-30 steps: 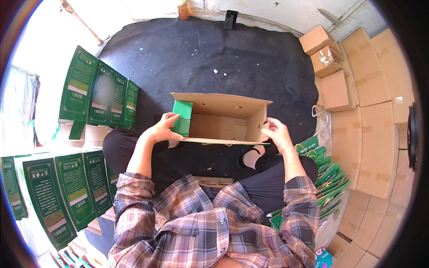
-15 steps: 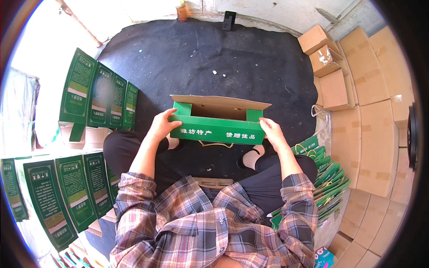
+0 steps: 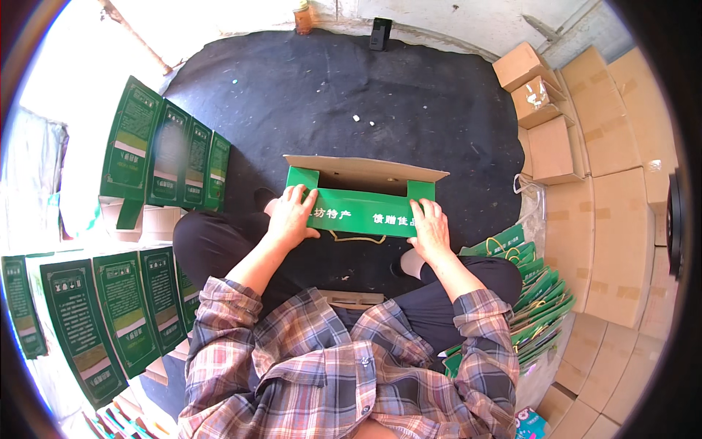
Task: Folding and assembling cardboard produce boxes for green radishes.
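In front of my crossed legs is a green cardboard gift box (image 3: 358, 206) with white lettering on its front panel. Its top gapes, the brown inner flap (image 3: 365, 165) tilted up at the far side and the small green end flaps turned inward. My left hand (image 3: 291, 219) lies over the left part of the front panel, fingers bent at its upper edge and thumb low. At the right end, my right hand (image 3: 430, 228) has its fingers on the same panel in the same way. A yellow cord handle (image 3: 357, 238) shows below the box.
Green printed cartons (image 3: 131, 314) stand in rows at my left. Flat green boxes with cord handles (image 3: 537, 300) are stacked by my right knee. Brown cartons (image 3: 618, 241) pile up along the right. A black phone-like object (image 3: 379, 34) and an orange-brown jar (image 3: 302, 18) stand at the black sheet's (image 3: 351, 88) far edge.
Both hands have shifted from the box's ends inward onto its front panel, with fingers now over the panel's upper edge. The box stays nearly in place.
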{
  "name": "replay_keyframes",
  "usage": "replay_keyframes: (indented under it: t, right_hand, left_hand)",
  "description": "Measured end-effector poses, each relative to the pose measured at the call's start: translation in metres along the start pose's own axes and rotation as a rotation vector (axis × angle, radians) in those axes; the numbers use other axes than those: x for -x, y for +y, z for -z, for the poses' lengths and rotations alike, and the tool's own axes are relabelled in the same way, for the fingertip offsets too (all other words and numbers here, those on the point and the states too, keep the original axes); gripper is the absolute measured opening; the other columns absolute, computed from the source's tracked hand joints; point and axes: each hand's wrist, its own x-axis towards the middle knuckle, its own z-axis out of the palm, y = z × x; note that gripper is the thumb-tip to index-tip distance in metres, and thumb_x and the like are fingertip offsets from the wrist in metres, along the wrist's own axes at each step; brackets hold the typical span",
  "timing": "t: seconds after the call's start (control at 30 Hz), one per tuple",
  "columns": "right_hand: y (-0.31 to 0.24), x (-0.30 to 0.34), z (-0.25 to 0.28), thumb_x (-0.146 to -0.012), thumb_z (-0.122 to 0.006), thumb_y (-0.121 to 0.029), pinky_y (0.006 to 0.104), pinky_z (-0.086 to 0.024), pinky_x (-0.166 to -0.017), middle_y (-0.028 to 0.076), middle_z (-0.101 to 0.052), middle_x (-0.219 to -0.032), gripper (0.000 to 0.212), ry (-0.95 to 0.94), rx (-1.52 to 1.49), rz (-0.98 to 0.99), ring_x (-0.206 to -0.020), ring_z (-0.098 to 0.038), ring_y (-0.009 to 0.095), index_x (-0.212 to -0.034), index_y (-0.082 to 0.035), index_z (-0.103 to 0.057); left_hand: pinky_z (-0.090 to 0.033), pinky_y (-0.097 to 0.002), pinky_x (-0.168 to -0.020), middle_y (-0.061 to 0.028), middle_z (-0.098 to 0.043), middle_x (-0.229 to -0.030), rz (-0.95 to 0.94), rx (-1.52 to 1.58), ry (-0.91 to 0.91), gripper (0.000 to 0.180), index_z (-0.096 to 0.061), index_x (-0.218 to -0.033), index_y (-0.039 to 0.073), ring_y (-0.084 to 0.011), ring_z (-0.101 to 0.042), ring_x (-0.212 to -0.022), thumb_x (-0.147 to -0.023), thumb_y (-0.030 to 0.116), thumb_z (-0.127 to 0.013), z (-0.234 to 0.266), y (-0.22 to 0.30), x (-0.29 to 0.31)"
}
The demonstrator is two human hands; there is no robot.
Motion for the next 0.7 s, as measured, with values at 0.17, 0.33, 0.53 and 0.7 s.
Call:
replay_keyframes:
  t: [0.17,0.33,0.53,0.7]
  right_hand:
    - [-0.001,-0.002,0.002,-0.052,-0.083,-0.010,0.0433,-0.039,-0.094,0.011,-0.047,-0.121,0.083,-0.001,0.000,0.016,-0.117,-0.042,0.029,-0.125,-0.008,-0.046]
    - [0.000,-0.002,0.001,-0.053,-0.081,-0.009,0.0424,-0.040,-0.090,0.011,-0.048,-0.119,0.076,0.017,-0.025,0.023,-0.114,-0.044,0.028,-0.121,-0.009,-0.048]
    - [0.001,-0.005,0.002,-0.053,-0.080,-0.008,0.0425,-0.039,-0.091,0.010,-0.049,-0.118,0.074,-0.007,-0.052,0.023,-0.114,-0.044,0.028,-0.120,-0.008,-0.050]
    - [0.004,-0.003,-0.001,-0.053,-0.082,-0.011,0.0426,-0.036,-0.095,0.012,-0.049,-0.121,0.081,-0.044,-0.062,0.051,-0.118,-0.042,0.029,-0.126,-0.007,-0.048]
  left_hand:
    - [-0.041,-0.0418,-0.089,-0.0122,-0.048,-0.115,0.018,-0.076,-0.114,0.081,-0.047,-0.127,0.011,-0.0311,-0.044,-0.112,-0.054,0.018,-0.081,0.002,0.001,-0.001]
    - [-0.041,-0.0414,-0.088,-0.0121,-0.048,-0.114,0.027,-0.036,-0.136,0.076,-0.049,-0.125,0.013,-0.0309,-0.045,-0.111,-0.055,0.013,-0.078,-0.001,-0.003,-0.002]
    - [-0.041,-0.0419,-0.088,-0.0128,-0.049,-0.111,0.033,0.008,-0.150,0.071,-0.053,-0.122,0.013,-0.0304,-0.045,-0.110,-0.056,0.014,-0.077,-0.002,-0.009,-0.003]
    - [-0.034,-0.0409,-0.096,-0.0133,-0.050,-0.111,0.016,-0.054,-0.224,0.075,-0.051,-0.127,0.015,-0.0298,-0.045,-0.110,-0.056,0.016,-0.075,0.001,-0.005,-0.005]
